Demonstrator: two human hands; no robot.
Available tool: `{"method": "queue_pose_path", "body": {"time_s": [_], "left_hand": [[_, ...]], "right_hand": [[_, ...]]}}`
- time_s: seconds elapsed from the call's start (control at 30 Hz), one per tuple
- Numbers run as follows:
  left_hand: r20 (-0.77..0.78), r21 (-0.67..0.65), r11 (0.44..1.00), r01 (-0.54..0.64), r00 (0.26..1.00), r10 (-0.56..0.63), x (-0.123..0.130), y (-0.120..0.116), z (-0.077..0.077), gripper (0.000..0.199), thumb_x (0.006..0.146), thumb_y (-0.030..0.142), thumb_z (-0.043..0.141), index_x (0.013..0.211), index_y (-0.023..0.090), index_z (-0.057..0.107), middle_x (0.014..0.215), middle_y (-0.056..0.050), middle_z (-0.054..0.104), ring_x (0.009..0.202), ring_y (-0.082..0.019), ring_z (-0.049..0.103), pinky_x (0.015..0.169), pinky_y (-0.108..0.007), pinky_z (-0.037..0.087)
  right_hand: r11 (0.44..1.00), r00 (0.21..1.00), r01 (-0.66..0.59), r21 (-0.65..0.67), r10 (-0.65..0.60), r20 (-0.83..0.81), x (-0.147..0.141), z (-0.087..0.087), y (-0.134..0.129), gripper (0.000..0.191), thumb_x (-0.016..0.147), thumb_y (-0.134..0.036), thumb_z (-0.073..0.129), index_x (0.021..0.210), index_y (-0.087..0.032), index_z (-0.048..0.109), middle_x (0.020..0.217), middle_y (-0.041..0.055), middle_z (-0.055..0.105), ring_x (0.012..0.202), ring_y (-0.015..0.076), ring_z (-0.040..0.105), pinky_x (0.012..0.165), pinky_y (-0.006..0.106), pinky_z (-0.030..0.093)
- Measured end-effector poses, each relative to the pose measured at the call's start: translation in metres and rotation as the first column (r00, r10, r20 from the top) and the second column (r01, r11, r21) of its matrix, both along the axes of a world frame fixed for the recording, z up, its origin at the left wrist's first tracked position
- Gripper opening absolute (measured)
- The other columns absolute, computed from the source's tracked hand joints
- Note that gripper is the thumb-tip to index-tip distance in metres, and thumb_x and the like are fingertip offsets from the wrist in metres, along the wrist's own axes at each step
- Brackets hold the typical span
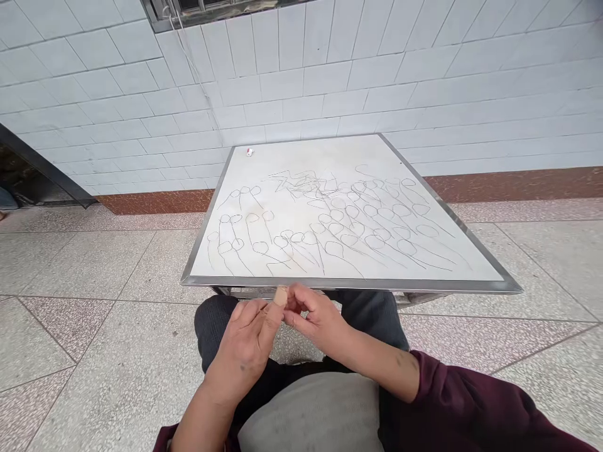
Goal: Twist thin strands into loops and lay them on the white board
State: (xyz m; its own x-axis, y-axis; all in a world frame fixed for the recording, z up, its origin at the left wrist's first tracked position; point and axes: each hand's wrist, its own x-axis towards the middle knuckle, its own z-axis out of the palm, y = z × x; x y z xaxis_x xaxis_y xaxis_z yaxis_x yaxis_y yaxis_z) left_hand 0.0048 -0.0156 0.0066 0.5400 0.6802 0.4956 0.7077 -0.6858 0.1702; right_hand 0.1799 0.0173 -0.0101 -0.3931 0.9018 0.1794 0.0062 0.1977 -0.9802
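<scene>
My left hand [247, 339] is held over my lap at the table's near edge, thumb pointing up and the other fingers loosely bent. A tan adhesive bandage [281, 295] is wrapped around the tip of that thumb. My right hand [320, 317] meets it from the right, its thumb and fingers closed in a pinch at the bandaged thumb. The right fingertips are partly hidden behind the left thumb.
A white table [292, 216] with a metal rim stands before me, covered in drawn loops and lines. A small white and red object [249, 152] lies at its far left corner. Behind is a white tiled wall [311, 81]; a speckled floor [117, 358] surrounds it.
</scene>
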Motion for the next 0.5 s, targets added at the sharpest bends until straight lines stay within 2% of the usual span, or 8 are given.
{"method": "queue_pose_path", "body": {"time_s": [0.07, 0.2, 0.3, 0.4, 0.43, 0.5], "left_hand": [[-0.050, 0.054, 0.998, -0.026, 0.998, 0.029, 0.005, 0.005, 0.003, 0.073, 0.091, 0.003, 0.049, 0.152, 0.012, 0.010, 0.091, -0.007, 0.069, 0.093, -0.022, 0.057, 0.085, -0.041, 0.045], [0.037, 0.210, 0.977, -0.032, 0.999, 0.025, 0.011, 0.011, -0.001, 0.070, 0.088, 0.004, 0.054, 0.150, 0.007, 0.020, 0.098, -0.011, 0.070, 0.096, -0.022, 0.057, 0.086, -0.040, 0.048], [0.096, 0.339, 0.941, 0.019, 0.994, -0.054, 0.008, 0.011, -0.009, 0.068, 0.085, 0.003, 0.058, 0.147, 0.007, 0.031, 0.117, -0.017, 0.066, 0.104, -0.025, 0.057, 0.088, -0.041, 0.050], [0.115, 0.411, 0.907, 0.086, 0.983, -0.145, 0.002, 0.009, -0.018, 0.068, 0.082, 0.001, 0.059, 0.145, 0.005, 0.035, 0.126, -0.021, 0.061, 0.112, -0.029, 0.056, 0.091, -0.045, 0.051], [0.122, 0.411, 0.906, 0.100, 0.979, -0.163, 0.001, 0.009, -0.021, 0.068, 0.081, 0.001, 0.060, 0.144, 0.005, 0.036, 0.127, -0.022, 0.061, 0.114, -0.030, 0.056, 0.091, -0.045, 0.052], [0.211, 0.345, 0.937, 0.060, 0.968, -0.140, 0.002, 0.009, -0.024, 0.070, 0.081, 0.000, 0.061, 0.145, 0.013, 0.037, 0.130, -0.018, 0.061, 0.116, -0.028, 0.057, 0.092, -0.043, 0.053]], "right_hand": [[0.996, 0.988, 0.004, -0.088, -0.018, -0.151, -0.006, -0.005, 0.000, 0.014, 0.086, -0.034, 0.061, 0.087, -0.021, 0.056, 0.068, -0.0037, 0.053, 0.059, 0.0101, 0.049, 0.055, 0.024, 0.043], [0.974, 0.931, -0.038, -0.222, -0.046, -0.362, -0.009, -0.006, 0.002, 0.017, 0.086, -0.038, 0.064, 0.088, -0.022, 0.058, 0.068, -0.0044, 0.051, 0.060, 0.0094, 0.049, 0.055, 0.022, 0.043], [0.970, 0.904, -0.066, -0.233, -0.041, -0.425, -0.007, 0.001, 0.000, 0.017, 0.084, -0.036, 0.068, 0.085, -0.022, 0.059, 0.070, -0.0040, 0.053, 0.060, 0.0082, 0.047, 0.057, 0.022, 0.042], [0.967, 0.896, -0.100, -0.233, -0.014, -0.444, -0.006, 0.007, -0.003, 0.017, 0.083, -0.036, 0.070, 0.084, -0.021, 0.060, 0.073, -0.0033, 0.054, 0.061, 0.0078, 0.046, 0.058, 0.022, 0.041], [0.966, 0.893, -0.109, -0.233, -0.008, -0.450, -0.007, 0.008, -0.004, 0.017, 0.083, -0.036, 0.070, 0.084, -0.021, 0.061, 0.073, -0.0031, 0.054, 0.062, 0.0080, 0.046, 0.058, 0.022, 0.041], [0.965, 0.888, -0.111, -0.236, -0.010, -0.460, -0.008, 0.007, -0.003, 0.017, 0.083, -0.035, 0.070, 0.083, -0.021, 0.060, 0.071, -0.0035, 0.053, 0.061, 0.0080, 0.046, 0.058, 0.022, 0.040]]}}
